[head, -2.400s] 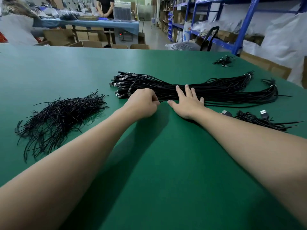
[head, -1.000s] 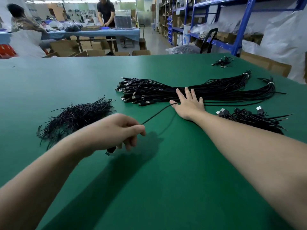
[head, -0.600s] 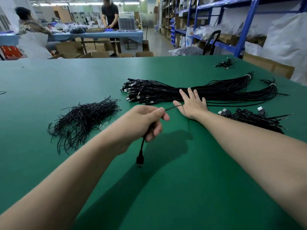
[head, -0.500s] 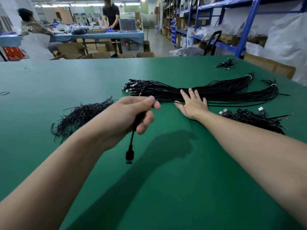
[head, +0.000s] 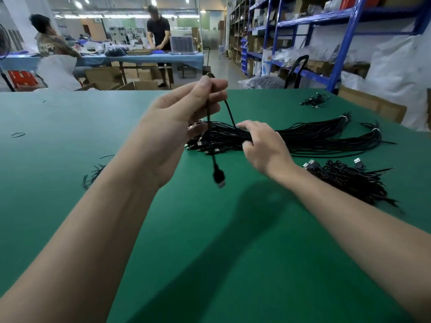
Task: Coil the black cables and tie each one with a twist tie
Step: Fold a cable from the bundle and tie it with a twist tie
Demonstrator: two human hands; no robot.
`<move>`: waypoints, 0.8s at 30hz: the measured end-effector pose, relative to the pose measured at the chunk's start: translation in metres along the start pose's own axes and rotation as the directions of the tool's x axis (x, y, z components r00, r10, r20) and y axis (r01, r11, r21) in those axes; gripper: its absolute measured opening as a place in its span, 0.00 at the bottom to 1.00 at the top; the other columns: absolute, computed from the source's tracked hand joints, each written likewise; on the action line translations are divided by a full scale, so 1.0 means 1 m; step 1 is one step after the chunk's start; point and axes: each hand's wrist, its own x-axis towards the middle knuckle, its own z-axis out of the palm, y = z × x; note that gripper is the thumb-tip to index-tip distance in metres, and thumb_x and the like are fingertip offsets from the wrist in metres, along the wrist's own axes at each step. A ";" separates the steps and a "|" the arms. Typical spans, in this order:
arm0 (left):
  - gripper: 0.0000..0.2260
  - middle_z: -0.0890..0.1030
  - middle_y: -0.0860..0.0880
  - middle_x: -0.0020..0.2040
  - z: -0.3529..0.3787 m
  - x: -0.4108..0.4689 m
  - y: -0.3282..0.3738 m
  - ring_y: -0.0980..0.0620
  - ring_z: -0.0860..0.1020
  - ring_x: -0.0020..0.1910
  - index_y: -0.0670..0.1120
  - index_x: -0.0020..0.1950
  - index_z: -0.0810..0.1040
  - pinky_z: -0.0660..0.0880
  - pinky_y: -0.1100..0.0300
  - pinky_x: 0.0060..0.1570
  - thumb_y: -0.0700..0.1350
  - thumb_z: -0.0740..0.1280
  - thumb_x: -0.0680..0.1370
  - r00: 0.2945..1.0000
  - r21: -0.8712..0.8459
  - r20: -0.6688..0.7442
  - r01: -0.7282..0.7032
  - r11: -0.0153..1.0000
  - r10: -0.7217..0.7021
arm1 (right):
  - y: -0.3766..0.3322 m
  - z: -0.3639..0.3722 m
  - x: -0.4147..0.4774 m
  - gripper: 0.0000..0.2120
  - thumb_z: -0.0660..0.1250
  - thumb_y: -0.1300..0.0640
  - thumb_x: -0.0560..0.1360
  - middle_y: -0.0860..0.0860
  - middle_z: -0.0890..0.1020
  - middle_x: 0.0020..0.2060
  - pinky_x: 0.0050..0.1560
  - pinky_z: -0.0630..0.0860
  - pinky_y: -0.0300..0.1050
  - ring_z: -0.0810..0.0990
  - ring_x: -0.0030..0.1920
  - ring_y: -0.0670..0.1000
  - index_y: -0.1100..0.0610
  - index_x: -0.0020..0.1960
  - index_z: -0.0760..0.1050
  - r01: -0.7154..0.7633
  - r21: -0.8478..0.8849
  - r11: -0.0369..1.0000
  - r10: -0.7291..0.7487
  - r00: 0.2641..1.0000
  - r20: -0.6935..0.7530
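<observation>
My left hand (head: 184, 120) is raised above the green table (head: 210, 264) and pinches one black cable (head: 208, 117) between thumb and fingers. The cable's plug (head: 219, 177) dangles below it. From the pinch the cable runs down to my right hand (head: 263, 145), whose curled fingers hold it just above the long bundle of black cables (head: 310, 138). The pile of black twist ties (head: 95, 171) lies at the left, mostly hidden behind my left forearm.
A heap of coiled, tied cables (head: 349, 180) lies at the right near my right forearm. A few more cables (head: 313, 101) sit at the far right corner, a small loop (head: 18, 134) at the far left. Beyond the table are blue shelving and two people.
My left hand rose well above the table with the cable, its plug swinging under it. My right hand lifted off the bundle and curled its fingers on the cable.
</observation>
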 end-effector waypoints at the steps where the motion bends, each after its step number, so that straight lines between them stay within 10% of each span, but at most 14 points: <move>1: 0.10 0.85 0.56 0.54 0.006 0.001 0.001 0.58 0.79 0.56 0.55 0.51 0.86 0.71 0.50 0.64 0.53 0.65 0.81 1.000 0.054 -0.004 -0.024 0.998 0.024 | -0.014 -0.013 -0.011 0.17 0.59 0.57 0.77 0.52 0.84 0.58 0.56 0.73 0.48 0.80 0.61 0.53 0.54 0.62 0.80 -0.006 0.193 0.981 0.010 1.000 -0.021; 4: 0.07 0.85 0.62 0.51 0.021 0.005 0.004 0.67 0.78 0.54 0.58 0.51 0.85 0.70 0.54 0.61 0.53 0.67 0.80 0.994 0.180 0.012 -0.106 0.978 0.106 | -0.050 -0.050 -0.038 0.18 0.56 0.46 0.78 0.47 0.87 0.49 0.56 0.77 0.49 0.83 0.53 0.48 0.51 0.51 0.82 -0.147 0.663 0.734 0.057 0.986 0.156; 8: 0.07 0.85 0.62 0.47 0.030 0.011 0.007 0.73 0.77 0.46 0.57 0.54 0.85 0.71 0.71 0.46 0.52 0.68 0.81 0.984 0.210 0.052 -0.176 0.962 0.169 | -0.055 -0.082 -0.056 0.15 0.55 0.49 0.82 0.45 0.79 0.59 0.67 0.72 0.50 0.76 0.61 0.42 0.49 0.58 0.79 0.028 0.548 0.836 0.080 0.982 -0.172; 13: 0.08 0.87 0.46 0.50 0.036 0.018 0.012 0.51 0.84 0.53 0.48 0.54 0.86 0.80 0.63 0.52 0.48 0.69 0.81 0.962 0.245 0.064 -0.274 0.930 0.267 | -0.067 -0.099 -0.060 0.25 0.50 0.44 0.86 0.54 0.82 0.35 0.40 0.81 0.47 0.81 0.35 0.53 0.61 0.56 0.77 -0.285 0.836 0.469 -0.100 0.923 0.371; 18: 0.10 0.84 0.37 0.48 0.014 0.031 0.008 0.44 0.79 0.44 0.55 0.51 0.86 0.76 0.55 0.46 0.55 0.66 0.82 0.938 0.440 0.046 -0.328 0.836 0.343 | -0.070 -0.094 -0.049 0.18 0.51 0.48 0.86 0.47 0.60 0.29 0.25 0.51 0.39 0.54 0.29 0.46 0.58 0.50 0.73 -0.284 0.894 0.346 -0.210 0.906 0.369; 24: 0.15 0.78 0.54 0.63 -0.007 0.046 -0.015 0.61 0.76 0.63 0.52 0.69 0.74 0.74 0.62 0.60 0.41 0.63 0.84 0.914 0.680 0.260 -0.403 0.613 0.312 | -0.064 -0.076 -0.049 0.14 0.53 0.55 0.86 0.46 0.61 0.28 0.25 0.52 0.36 0.56 0.28 0.44 0.57 0.45 0.71 -0.436 0.879 0.193 -0.254 0.843 0.474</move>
